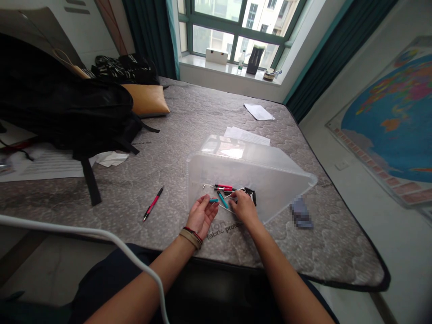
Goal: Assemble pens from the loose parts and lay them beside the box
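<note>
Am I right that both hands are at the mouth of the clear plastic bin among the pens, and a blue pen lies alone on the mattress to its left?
Not quite: in the head view, the lone pen left of the clear plastic bin is red, not blue. The rest stands.

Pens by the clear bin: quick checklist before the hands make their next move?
1. Left hand has a pen: ok, teal pen at its fingertips.
2. Right hand on the pile of pens: ok.
3. Right hand's grip on one pen: cannot tell.
4. Clear bin lies on its side on the mattress, mouth toward the hands: ok.
5. All pens gathered: not ok, red pen lies apart.
</note>
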The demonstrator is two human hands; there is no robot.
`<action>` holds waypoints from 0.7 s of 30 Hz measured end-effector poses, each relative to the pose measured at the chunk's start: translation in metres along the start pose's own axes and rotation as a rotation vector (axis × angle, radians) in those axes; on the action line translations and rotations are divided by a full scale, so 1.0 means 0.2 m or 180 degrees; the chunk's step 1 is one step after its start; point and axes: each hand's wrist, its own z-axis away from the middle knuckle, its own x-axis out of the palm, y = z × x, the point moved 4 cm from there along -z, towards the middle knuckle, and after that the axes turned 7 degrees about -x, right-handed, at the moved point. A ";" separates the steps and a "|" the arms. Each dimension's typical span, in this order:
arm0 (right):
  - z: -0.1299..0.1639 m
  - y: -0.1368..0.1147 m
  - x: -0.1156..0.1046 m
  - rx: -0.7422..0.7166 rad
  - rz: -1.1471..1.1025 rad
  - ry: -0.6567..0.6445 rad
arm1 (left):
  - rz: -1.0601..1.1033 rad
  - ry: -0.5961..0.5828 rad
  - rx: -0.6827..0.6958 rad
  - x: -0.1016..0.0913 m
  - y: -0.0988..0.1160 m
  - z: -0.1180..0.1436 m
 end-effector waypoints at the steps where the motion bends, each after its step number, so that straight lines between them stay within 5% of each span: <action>1: 0.00 0.01 0.00 0.0010 0.0008 -0.0040 | -0.0010 -0.0006 -0.0005 0.00 0.00 0.00; 21: 0.00 0.03 0.02 0.0195 0.0231 -0.0197 | -0.0149 0.0127 0.0143 -0.01 -0.01 0.00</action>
